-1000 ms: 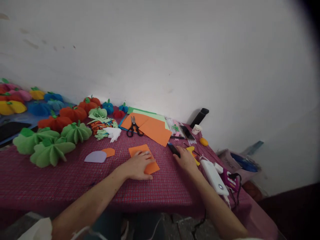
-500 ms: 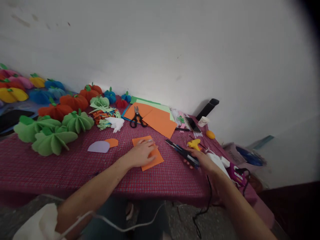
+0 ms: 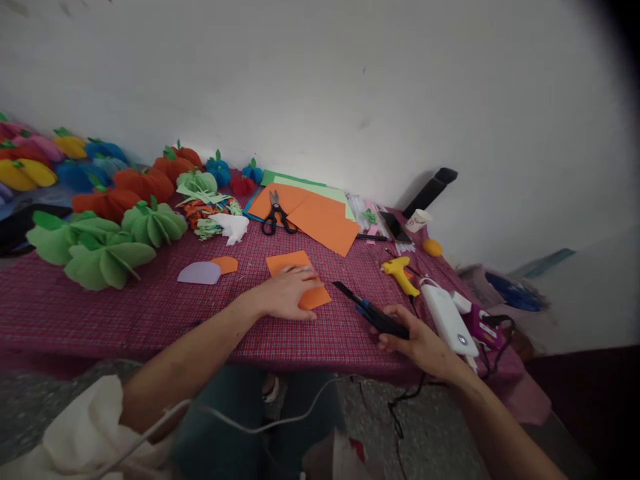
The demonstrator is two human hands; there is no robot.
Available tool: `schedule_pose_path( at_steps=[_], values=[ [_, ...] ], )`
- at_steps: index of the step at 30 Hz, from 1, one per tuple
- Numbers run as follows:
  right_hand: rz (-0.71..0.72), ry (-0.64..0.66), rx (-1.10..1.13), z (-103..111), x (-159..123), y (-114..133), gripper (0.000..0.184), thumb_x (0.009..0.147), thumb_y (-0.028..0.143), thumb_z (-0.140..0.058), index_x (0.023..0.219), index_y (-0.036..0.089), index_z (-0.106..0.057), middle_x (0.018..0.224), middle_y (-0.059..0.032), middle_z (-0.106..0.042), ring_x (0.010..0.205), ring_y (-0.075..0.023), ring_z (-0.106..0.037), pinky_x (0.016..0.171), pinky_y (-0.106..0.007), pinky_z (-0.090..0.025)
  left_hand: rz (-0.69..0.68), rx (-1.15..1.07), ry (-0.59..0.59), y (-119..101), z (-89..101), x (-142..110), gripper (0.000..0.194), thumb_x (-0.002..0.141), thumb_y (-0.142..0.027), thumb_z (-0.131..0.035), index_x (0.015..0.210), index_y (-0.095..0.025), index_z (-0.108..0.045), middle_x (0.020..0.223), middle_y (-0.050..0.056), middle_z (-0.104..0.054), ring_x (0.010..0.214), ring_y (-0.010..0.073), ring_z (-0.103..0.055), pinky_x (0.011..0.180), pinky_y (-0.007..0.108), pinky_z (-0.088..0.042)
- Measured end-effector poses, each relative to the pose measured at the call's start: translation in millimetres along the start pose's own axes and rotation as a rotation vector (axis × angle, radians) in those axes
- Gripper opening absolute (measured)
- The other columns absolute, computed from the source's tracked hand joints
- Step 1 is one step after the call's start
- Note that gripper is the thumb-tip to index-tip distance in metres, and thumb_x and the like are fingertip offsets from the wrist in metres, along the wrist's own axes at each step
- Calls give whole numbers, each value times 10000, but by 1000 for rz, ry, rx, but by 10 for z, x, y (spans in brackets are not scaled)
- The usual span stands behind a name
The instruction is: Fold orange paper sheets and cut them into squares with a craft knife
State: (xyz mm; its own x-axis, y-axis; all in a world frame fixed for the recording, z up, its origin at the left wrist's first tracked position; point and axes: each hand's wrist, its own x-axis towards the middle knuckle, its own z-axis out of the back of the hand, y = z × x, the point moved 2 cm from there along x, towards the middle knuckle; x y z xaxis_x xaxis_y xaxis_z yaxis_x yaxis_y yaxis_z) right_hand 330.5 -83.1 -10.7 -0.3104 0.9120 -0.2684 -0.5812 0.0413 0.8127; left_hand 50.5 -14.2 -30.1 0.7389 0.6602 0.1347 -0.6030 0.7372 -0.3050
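Note:
My left hand lies flat, fingers stretched, on a piece of orange paper at the middle of the table. Right of it, my right hand is wrapped round a black utility knife with a blue part; its dark blade end points up and left, toward the paper's right side. Left of the paper lie a lilac half-round cutout and a smaller orange cutout. Black-handled scissors rest on orange sheets farther back.
Several paper pumpkins crowd the left side. Paper scraps lie near them. At right are a yellow glue gun, a white power bank, a purple box, a phone and a paper cup. A white cable crosses my lap.
My right hand has drawn back toward the table's front edge with the utility knife, uncovering the glue gun. My left hand has shifted slightly on the orange paper. The view has tilted a little.

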Motion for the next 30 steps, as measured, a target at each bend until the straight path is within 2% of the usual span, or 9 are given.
schedule_pose_path(
  at_steps=[1,3,5,7,10,16,22,30],
  values=[
    [10,-9,-9,-9,-14,-3,436,791,399,-552,1163,208,-431,989,-54,-629,800,-184,-606,736,-346,-493,2,3,0,2,0,2,674,723,-577,-547,1273,-203,-443,1359,100,-419,1249,265,-355,1033,398,-211],
    [67,-37,-111,-16,-31,0,463,814,406,-527,1222,216,-421,1141,-83,-590,971,-214,-582,869,-390,-453,1,4,2,9,-3,4,651,727,-538,-556,1273,-203,-440,1355,87,-425,1244,253,-360,1036,383,-207],
    [141,-47,-238,-19,-43,7,464,839,403,-498,1265,231,-428,1264,-76,-524,1153,-226,-482,999,-409,-354,3,3,9,21,-10,6,625,740,-508,-545,1277,-208,-436,1360,77,-422,1244,246,-361,1035,377,-208],
    [192,-33,-342,-19,-62,8,461,860,399,-467,1295,252,-422,1316,-54,-484,1214,-220,-427,1039,-409,-311,5,-2,18,33,-21,9,590,764,-485,-516,1280,-211,-434,1359,71,-427,1247,238,-359,1034,376,-209],
    [229,-28,-504,-2,-116,-1,468,870,393,-449,1323,286,-399,1300,-43,-498,1189,-223,-449,1018,-419,-340,7,-7,25,44,-32,14,545,792,-459,-473,1272,-201,-445,1355,77,-434,1252,233,-354,1029,377,-215],
    [197,-46,-715,31,-227,-37,471,866,404,-446,1330,345,-393,1166,-67,-565,1039,-249,-542,885,-441,-447,17,-7,37,22,-6,20,545,777,-447,-494,1269,-216,-450,1366,61,-421,1239,254,-367,1028,386,-209],
    [244,-53,-706,-46,-175,-12,478,862,401,-454,1331,328,-398,1099,-78,-565,931,-218,-570,826,-398,-476,25,-12,51,18,7,15,574,782,-489,-494,1283,-215,-431,1371,69,-413,1248,244,-357,1032,369,-204],
    [283,-96,-623,-129,-141,18,473,874,378,-451,1339,324,-381,1156,-60,-569,1034,-222,-540,932,-426,-417,18,-14,106,42,-9,28,737,719,-591,-541,1326,-207,-375,1416,87,-348,1299,255,-281,1050,379,-160]
  ],
)
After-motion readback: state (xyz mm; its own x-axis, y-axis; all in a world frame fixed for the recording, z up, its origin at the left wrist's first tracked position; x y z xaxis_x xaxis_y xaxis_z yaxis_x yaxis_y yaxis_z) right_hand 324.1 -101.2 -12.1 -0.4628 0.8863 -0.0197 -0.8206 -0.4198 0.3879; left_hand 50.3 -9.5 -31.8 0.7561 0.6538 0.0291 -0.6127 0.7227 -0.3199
